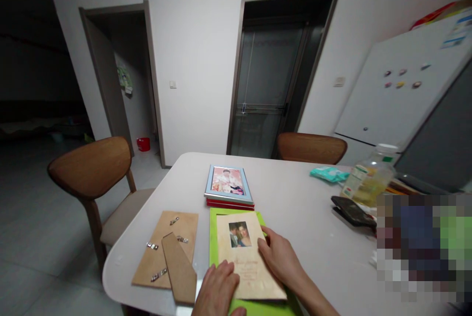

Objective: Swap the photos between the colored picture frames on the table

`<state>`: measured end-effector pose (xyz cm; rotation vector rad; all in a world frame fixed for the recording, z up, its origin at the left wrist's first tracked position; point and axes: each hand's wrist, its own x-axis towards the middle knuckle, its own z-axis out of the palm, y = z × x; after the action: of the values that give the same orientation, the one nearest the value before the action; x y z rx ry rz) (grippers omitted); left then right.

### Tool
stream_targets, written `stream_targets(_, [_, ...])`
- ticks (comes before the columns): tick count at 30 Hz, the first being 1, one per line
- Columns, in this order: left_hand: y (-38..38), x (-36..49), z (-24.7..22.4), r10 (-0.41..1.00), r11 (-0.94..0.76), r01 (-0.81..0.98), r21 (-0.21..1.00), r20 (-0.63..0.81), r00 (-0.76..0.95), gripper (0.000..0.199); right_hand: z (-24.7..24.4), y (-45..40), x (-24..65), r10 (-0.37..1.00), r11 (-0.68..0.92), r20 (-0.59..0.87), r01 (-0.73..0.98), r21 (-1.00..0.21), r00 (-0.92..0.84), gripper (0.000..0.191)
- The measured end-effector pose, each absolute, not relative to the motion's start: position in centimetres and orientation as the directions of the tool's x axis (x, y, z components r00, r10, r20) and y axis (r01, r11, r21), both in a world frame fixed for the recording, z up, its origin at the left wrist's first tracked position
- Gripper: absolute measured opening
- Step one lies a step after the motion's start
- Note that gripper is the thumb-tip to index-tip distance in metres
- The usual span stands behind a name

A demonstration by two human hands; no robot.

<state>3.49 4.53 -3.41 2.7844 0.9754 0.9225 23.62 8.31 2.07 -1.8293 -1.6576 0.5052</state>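
A cream photo card (245, 269) with a small couple's picture and faint writing lies over a lime-green picture frame (213, 244) in front of me. My left hand (217, 286) rests on the card's lower left edge and the frame, fingers laid flat. At the card's right edge, my right hand (283, 257) has its fingers and thumb closed on the card beside the frame's border. Left of the frame lies a brown backing board (155, 252) with metal clips and a stand leg (179, 269) angled across it. Part of the frame is hidden under the card and hands.
Beyond the green frame, a light-blue framed picture (228, 182) lies on red-edged frames (230, 204). To the right are a dark phone-like object (354, 212), a large clear bottle (368, 176) and a teal packet (329, 174). Wooden chairs (92, 168) stand around the white table (283, 193).
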Motion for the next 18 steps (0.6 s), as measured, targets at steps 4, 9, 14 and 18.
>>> stream_targets(4, [4.6, 3.4, -3.3, 0.556, -0.808, 0.567, 0.162, 0.530, 0.640, 0.042, 1.9, 8.1, 23.4, 0.978, -0.115, 0.127, 0.935, -0.335, 0.166, 0.027])
stream_targets(9, [4.5, 3.5, -3.0, 0.552, -0.805, 0.580, 0.121, 0.510, 0.660, 0.040, 1.7, 8.1, 22.9, 0.983, -0.133, 0.099, 0.974, -0.185, 0.153, 0.028])
stream_targets(14, [4.2, 3.9, -2.4, 0.561, -0.804, 0.578, 0.139, 0.501, 0.660, 0.039, 1.5, 7.9, 23.1, 0.984, -0.104, 0.128, 0.983, -0.153, 0.124, 0.026])
stream_targets(18, [3.8, 1.8, -1.3, 0.550, -0.812, 0.562, 0.161, 0.534, 0.642, 0.051, 1.7, 7.6, 22.9, 0.981, -0.062, 0.166, 0.967, -0.249, 0.106, 0.031])
